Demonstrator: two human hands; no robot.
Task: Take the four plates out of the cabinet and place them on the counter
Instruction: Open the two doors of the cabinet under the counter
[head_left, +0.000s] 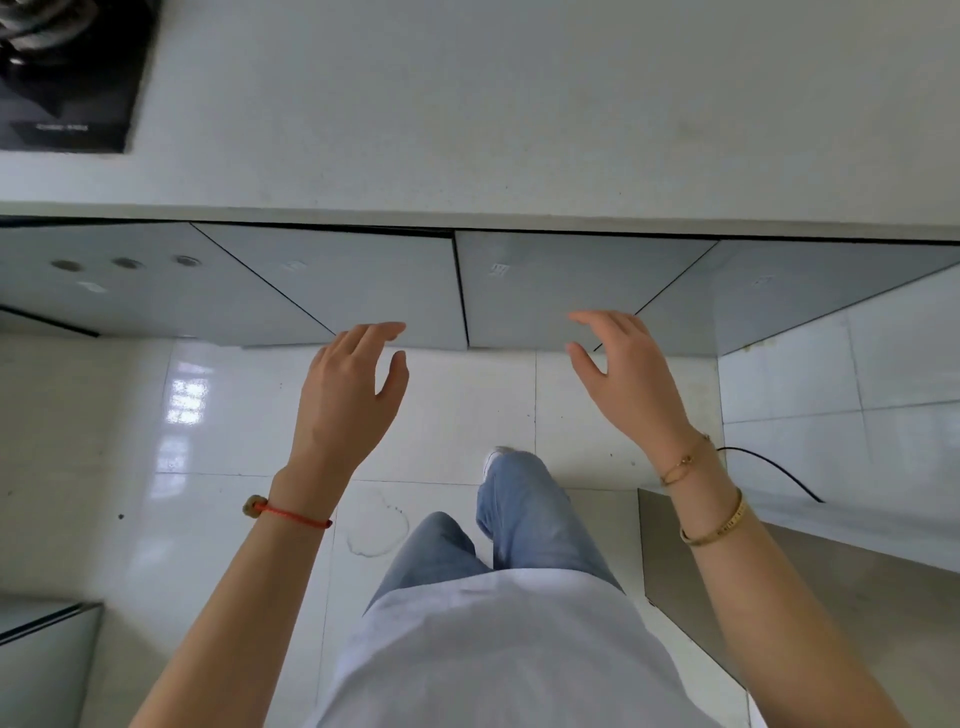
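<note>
- Hands, two: the left hand and the right hand are both raised in front of the person, palms turned toward each other, held apart over the floor just before the lower cabinet fronts.
- Fingers on both hands are loosely spread and gently bent, released and grasping nothing; neither hand touches a door.
- Cabinet doors, four grey glossy panels in a row under the counter edge, all closed; the two middle ones meet at a dark vertical seam between the hands.
- Plates: none can be seen; whether they sit behind these closed doors cannot be told.
- Counter, one pale, speckled surface running across the top of the view.
- Cooktop, one black glass panel set at the counter's far left corner, with a dark burner grate partly cut off by the frame edge.
- Three round knobs sit in a row on the leftmost panel below the cooktop.
- Bracelets, three: one red cord on the left wrist, two gold bands on the right forearm.
- Floor is glossy white tile, with one faint ring-shaped mark near the person's legs.
- Legs in blue jeans, two, and one white shoe tip show beneath a white shirt.
- One black cable trails across the ledge at the right.
</note>
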